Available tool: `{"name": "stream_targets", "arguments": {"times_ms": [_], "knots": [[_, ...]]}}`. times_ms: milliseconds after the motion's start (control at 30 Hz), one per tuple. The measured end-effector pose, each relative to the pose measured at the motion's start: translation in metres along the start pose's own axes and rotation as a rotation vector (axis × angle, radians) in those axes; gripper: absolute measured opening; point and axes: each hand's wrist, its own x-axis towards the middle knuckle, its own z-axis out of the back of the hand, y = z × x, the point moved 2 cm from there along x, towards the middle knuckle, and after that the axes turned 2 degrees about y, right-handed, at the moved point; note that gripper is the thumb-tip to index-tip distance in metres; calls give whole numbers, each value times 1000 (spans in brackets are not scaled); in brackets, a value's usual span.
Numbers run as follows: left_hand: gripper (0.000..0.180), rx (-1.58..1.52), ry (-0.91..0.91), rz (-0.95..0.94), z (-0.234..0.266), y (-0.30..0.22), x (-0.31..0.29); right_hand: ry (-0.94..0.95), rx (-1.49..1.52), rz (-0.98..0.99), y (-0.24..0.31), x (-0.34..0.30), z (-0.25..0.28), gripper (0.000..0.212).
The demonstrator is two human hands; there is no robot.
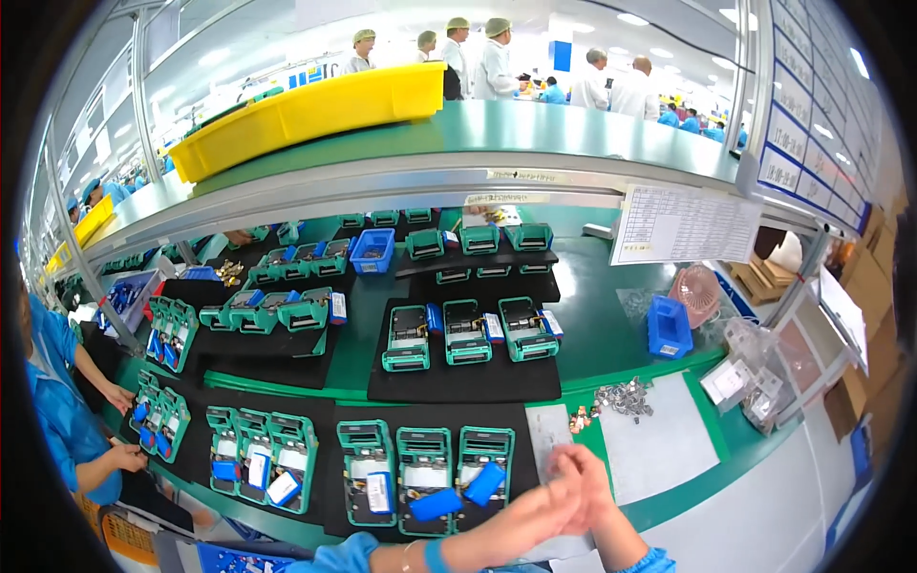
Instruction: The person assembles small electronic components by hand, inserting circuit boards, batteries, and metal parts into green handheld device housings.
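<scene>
My left hand (544, 503) and right hand (594, 479) come together by the bench's (594, 329) front edge, curled narrow; I cannot tell whether either holds anything. Just left, the nearest green-framed unit (488, 443) lies on the black mat (411, 412), a blue pack (485, 484) askew on it; my left forearm, so close, could knock that pack loose. Loose metal parts (626, 399) (easily scattered by a sleeve) lie between me and the blue bin (670, 327).

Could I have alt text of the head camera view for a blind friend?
A person's left hand and right hand are close together at a green workbench, beside open green cases with blue packs on black mats. Small metal parts lie beyond the hands; another person in blue is at the left.
</scene>
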Motion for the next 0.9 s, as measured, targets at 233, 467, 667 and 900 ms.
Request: {"name": "stream_targets", "arguments": {"times_ms": [233, 467, 667, 900], "knots": [[35, 928, -528, -140, 50, -49, -127, -283, -952, 231, 8, -76, 10, 28], [104, 1869, -698, -199, 101, -14, -166, -156, -580, -91, 8, -54, 5, 43], [105, 1803, -719, -201, 111, -3, -161, -44, -1033, -96, 14, -23, -19, 55], [96, 1818, -721, -332, 104, 22, -147, -36, -1004, -169, 38, -18, -2, 49]]}}
